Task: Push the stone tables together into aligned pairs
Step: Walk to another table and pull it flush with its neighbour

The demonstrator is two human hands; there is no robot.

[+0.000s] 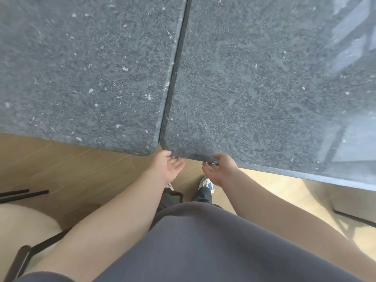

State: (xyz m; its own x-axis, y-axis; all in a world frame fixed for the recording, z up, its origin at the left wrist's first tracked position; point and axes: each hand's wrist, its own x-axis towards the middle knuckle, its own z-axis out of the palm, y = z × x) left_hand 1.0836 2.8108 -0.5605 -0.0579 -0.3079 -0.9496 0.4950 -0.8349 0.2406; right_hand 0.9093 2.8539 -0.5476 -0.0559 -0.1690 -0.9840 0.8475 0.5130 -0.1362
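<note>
Grey speckled stone fills the head view: the left table (81,74) and the right table (264,88) lie side by side with only a thin dark seam (179,64) between them, running up and away from the near corners. Both hands sit at the near edge of the right table, close to its rounded corner. The left hand (165,167) hooks its fingers under the rim just beside the seam, and the right hand (220,169) curls its fingers under the same rim a little further along, so each holds the slab's edge and nothing else. The right table's near edge appears to sit slightly closer to the person than the left table's, so the pair looks closed but not yet flush. To finish the step well, I judge the push should go away from the body, along the seam, with both hands working evenly so the slab does not swing and reopen the gap. Fingers under the rim near the corner risk a pinch against the neighbouring table, so the left hand is better kept clear of the seam. Below, a shoe (206,184) stands on the wooden floor (81,169) near the table's edge, and a pale chair (24,224) stands at lower left.
</note>
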